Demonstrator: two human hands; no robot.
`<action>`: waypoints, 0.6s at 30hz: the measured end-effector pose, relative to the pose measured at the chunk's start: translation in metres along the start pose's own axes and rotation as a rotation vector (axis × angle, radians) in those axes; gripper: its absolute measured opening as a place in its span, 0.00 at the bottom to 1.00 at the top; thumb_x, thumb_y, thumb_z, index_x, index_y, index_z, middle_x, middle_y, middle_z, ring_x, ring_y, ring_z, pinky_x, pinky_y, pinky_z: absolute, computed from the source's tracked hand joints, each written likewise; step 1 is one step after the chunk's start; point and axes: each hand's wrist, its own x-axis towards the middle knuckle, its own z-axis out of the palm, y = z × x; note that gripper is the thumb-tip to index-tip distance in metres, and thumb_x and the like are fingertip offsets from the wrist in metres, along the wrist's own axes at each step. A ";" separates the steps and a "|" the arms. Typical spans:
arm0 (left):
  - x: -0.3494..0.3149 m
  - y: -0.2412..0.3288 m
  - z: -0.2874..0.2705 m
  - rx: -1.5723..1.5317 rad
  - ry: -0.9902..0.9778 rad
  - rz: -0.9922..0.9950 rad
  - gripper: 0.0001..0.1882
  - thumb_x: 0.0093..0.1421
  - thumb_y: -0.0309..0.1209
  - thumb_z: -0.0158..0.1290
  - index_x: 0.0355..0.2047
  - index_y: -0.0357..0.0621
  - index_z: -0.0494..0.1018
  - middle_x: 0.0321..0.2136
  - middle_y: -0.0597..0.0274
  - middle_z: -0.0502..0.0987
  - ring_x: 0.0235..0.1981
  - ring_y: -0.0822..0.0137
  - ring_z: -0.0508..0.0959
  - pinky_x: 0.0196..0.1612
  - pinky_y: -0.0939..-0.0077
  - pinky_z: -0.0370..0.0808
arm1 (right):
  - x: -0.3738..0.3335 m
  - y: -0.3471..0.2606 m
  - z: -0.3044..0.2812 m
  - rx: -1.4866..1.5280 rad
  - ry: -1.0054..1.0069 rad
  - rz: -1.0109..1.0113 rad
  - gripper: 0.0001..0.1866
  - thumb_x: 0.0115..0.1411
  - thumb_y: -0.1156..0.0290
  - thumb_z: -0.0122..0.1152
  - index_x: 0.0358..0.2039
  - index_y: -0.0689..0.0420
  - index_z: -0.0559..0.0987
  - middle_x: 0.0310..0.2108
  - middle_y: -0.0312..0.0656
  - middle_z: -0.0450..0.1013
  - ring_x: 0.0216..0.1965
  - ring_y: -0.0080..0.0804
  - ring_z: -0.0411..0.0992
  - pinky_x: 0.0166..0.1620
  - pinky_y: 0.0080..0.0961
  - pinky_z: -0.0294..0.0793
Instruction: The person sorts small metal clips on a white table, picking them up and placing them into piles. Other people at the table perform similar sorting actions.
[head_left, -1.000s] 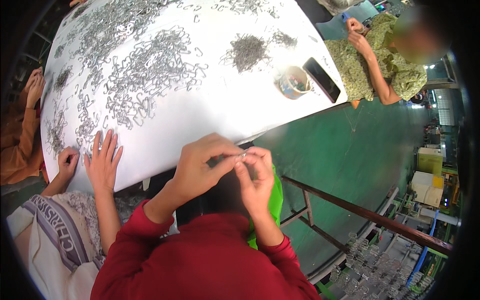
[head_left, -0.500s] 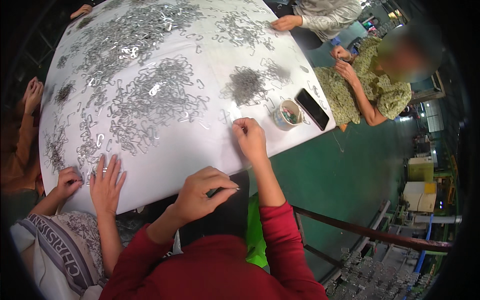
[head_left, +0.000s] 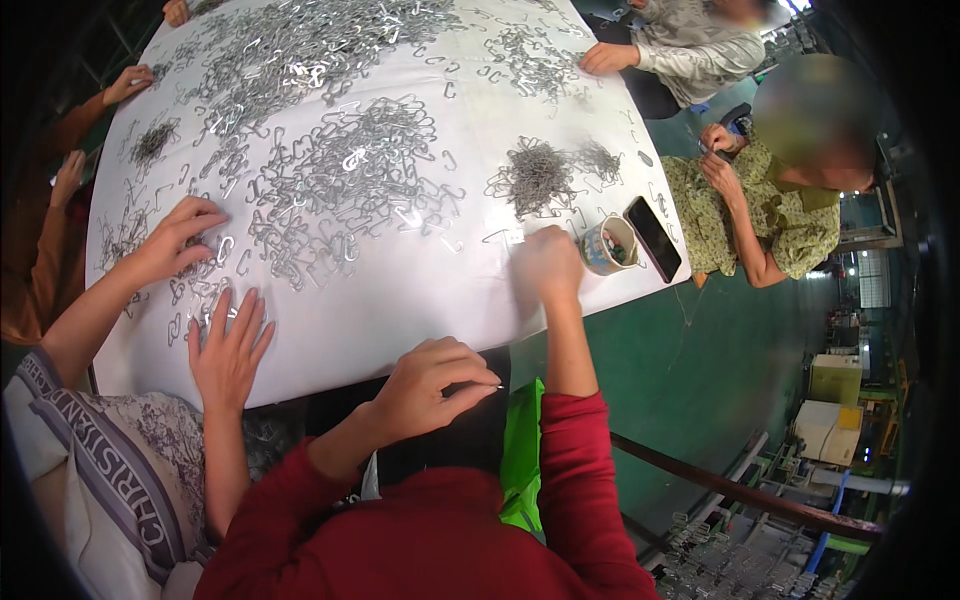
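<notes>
My left hand (head_left: 425, 395) is in front of the table's near edge, thumb and forefinger pinched on a small shiny metal piece (head_left: 500, 387), mostly hidden by the fingers. Over the white tabletop (head_left: 400, 320), my right hand (head_left: 552, 268) is smeared by motion, so its fingers cannot be read. Just right of it stands a paper cup (head_left: 608, 247) with small coloured bits inside. Beyond lies a dense heap of thin wire pieces (head_left: 537, 180). To the left spreads a large loose pile of bent metal hooks (head_left: 350, 195).
A black phone (head_left: 653, 238) lies beside the cup. At my left, a co-worker's hands (head_left: 228, 352) reach over scattered hooks. Other people sit along the far sides, one in a patterned dress (head_left: 810, 225) at right. A green bag (head_left: 522, 455) hangs near my lap.
My right hand has moved slightly right, toward the cup, and is blurred. My left hand keeps its pinch. The neighbour's left hand has risen to the hooks. The whole view has shifted a little.
</notes>
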 end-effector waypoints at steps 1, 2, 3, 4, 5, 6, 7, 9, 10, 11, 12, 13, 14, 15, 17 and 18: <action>0.000 -0.001 -0.001 -0.005 -0.002 0.000 0.07 0.51 0.22 0.62 0.32 0.44 0.81 0.29 0.65 0.79 0.32 0.66 0.77 0.37 0.73 0.72 | 0.002 0.003 -0.003 -0.051 0.027 0.010 0.10 0.56 0.66 0.57 0.34 0.57 0.79 0.39 0.49 0.76 0.40 0.49 0.76 0.43 0.42 0.74; 0.000 -0.002 -0.001 -0.011 -0.007 0.002 0.07 0.51 0.22 0.62 0.32 0.44 0.81 0.29 0.65 0.79 0.32 0.66 0.77 0.37 0.72 0.72 | 0.003 0.004 -0.005 0.010 0.018 -0.066 0.09 0.55 0.67 0.58 0.34 0.57 0.79 0.38 0.48 0.76 0.40 0.48 0.76 0.42 0.41 0.74; -0.001 -0.003 -0.001 -0.020 -0.014 -0.003 0.07 0.51 0.23 0.62 0.32 0.45 0.81 0.29 0.65 0.79 0.32 0.66 0.77 0.37 0.72 0.71 | 0.006 0.005 -0.006 0.069 0.026 -0.149 0.08 0.55 0.68 0.58 0.34 0.56 0.79 0.37 0.47 0.75 0.40 0.47 0.75 0.42 0.41 0.74; -0.001 -0.004 -0.001 -0.013 -0.011 0.004 0.07 0.51 0.23 0.62 0.32 0.45 0.81 0.29 0.65 0.79 0.32 0.66 0.77 0.37 0.72 0.71 | 0.009 0.004 -0.007 0.120 0.022 -0.220 0.07 0.54 0.68 0.59 0.33 0.55 0.79 0.37 0.46 0.75 0.39 0.47 0.75 0.42 0.40 0.74; -0.001 -0.005 -0.001 -0.006 -0.011 0.002 0.07 0.51 0.23 0.62 0.32 0.45 0.81 0.29 0.65 0.79 0.32 0.66 0.77 0.37 0.72 0.72 | 0.013 0.002 -0.006 0.142 -0.027 -0.319 0.07 0.54 0.69 0.59 0.33 0.55 0.79 0.36 0.46 0.75 0.39 0.46 0.75 0.41 0.39 0.74; -0.002 -0.005 -0.001 -0.002 -0.009 -0.001 0.07 0.51 0.23 0.62 0.32 0.45 0.81 0.29 0.65 0.79 0.32 0.66 0.77 0.37 0.72 0.72 | 0.018 -0.001 -0.006 0.158 -0.090 -0.408 0.06 0.54 0.70 0.59 0.33 0.54 0.78 0.35 0.45 0.74 0.38 0.45 0.75 0.41 0.38 0.74; -0.002 -0.004 0.000 -0.002 -0.012 -0.005 0.07 0.52 0.24 0.62 0.32 0.46 0.80 0.30 0.66 0.79 0.32 0.65 0.77 0.37 0.71 0.71 | 0.023 -0.004 -0.005 0.192 -0.135 -0.521 0.06 0.54 0.70 0.59 0.33 0.54 0.78 0.34 0.44 0.74 0.38 0.44 0.75 0.40 0.37 0.74; -0.002 -0.004 0.001 -0.019 -0.012 -0.014 0.06 0.52 0.27 0.62 0.32 0.48 0.80 0.30 0.67 0.79 0.33 0.64 0.77 0.38 0.69 0.71 | 0.033 -0.009 -0.003 0.034 -0.232 -0.596 0.06 0.55 0.70 0.59 0.33 0.55 0.78 0.34 0.44 0.74 0.37 0.44 0.75 0.40 0.36 0.74; -0.002 -0.003 0.001 -0.007 -0.015 -0.017 0.06 0.52 0.27 0.62 0.32 0.48 0.80 0.30 0.67 0.79 0.32 0.64 0.77 0.38 0.69 0.71 | 0.035 -0.011 -0.002 -0.042 -0.269 -0.640 0.06 0.55 0.70 0.60 0.33 0.56 0.78 0.34 0.44 0.74 0.37 0.43 0.75 0.40 0.36 0.74; -0.002 -0.003 0.002 -0.006 -0.016 -0.018 0.06 0.52 0.27 0.62 0.32 0.48 0.80 0.30 0.67 0.79 0.32 0.64 0.77 0.38 0.69 0.70 | 0.036 -0.012 -0.001 -0.076 -0.281 -0.656 0.06 0.55 0.70 0.60 0.33 0.56 0.78 0.34 0.44 0.74 0.37 0.44 0.75 0.40 0.36 0.74; -0.002 -0.003 0.003 -0.019 -0.020 -0.029 0.06 0.52 0.27 0.62 0.32 0.48 0.80 0.30 0.67 0.79 0.32 0.64 0.77 0.39 0.69 0.70 | 0.036 -0.012 0.000 -0.115 -0.288 -0.666 0.06 0.55 0.70 0.60 0.33 0.57 0.77 0.35 0.44 0.74 0.37 0.44 0.75 0.40 0.36 0.74; -0.002 -0.002 0.003 0.002 -0.021 -0.012 0.06 0.52 0.27 0.62 0.32 0.48 0.80 0.30 0.67 0.79 0.32 0.63 0.77 0.39 0.69 0.70 | 0.034 -0.012 0.001 -0.153 -0.285 -0.682 0.07 0.55 0.70 0.60 0.33 0.57 0.77 0.35 0.44 0.75 0.37 0.44 0.75 0.39 0.37 0.74; -0.002 -0.002 0.004 0.011 -0.022 -0.005 0.06 0.52 0.27 0.62 0.31 0.48 0.80 0.30 0.67 0.79 0.32 0.63 0.77 0.39 0.69 0.70 | 0.031 -0.009 0.000 -0.070 -0.277 -0.622 0.06 0.55 0.72 0.60 0.33 0.59 0.77 0.35 0.46 0.75 0.37 0.46 0.75 0.40 0.38 0.74; -0.001 -0.002 0.005 0.009 -0.020 0.000 0.06 0.52 0.27 0.62 0.31 0.48 0.80 0.30 0.67 0.78 0.32 0.63 0.77 0.39 0.69 0.70 | 0.024 -0.006 -0.002 0.012 -0.263 -0.572 0.06 0.55 0.74 0.60 0.33 0.60 0.77 0.35 0.47 0.75 0.36 0.48 0.75 0.40 0.38 0.73; -0.001 -0.002 0.008 0.026 -0.012 0.014 0.06 0.52 0.27 0.62 0.31 0.48 0.80 0.30 0.67 0.78 0.32 0.63 0.77 0.39 0.69 0.70 | 0.006 0.001 -0.007 0.219 -0.290 -0.457 0.05 0.56 0.75 0.60 0.33 0.60 0.77 0.33 0.47 0.75 0.33 0.43 0.74 0.39 0.35 0.73; -0.001 -0.002 0.008 0.025 -0.012 0.009 0.06 0.52 0.27 0.62 0.31 0.48 0.80 0.30 0.67 0.78 0.32 0.63 0.77 0.39 0.69 0.70 | -0.003 0.005 -0.012 0.345 -0.330 -0.387 0.05 0.57 0.74 0.59 0.34 0.60 0.77 0.32 0.45 0.75 0.31 0.36 0.73 0.37 0.31 0.72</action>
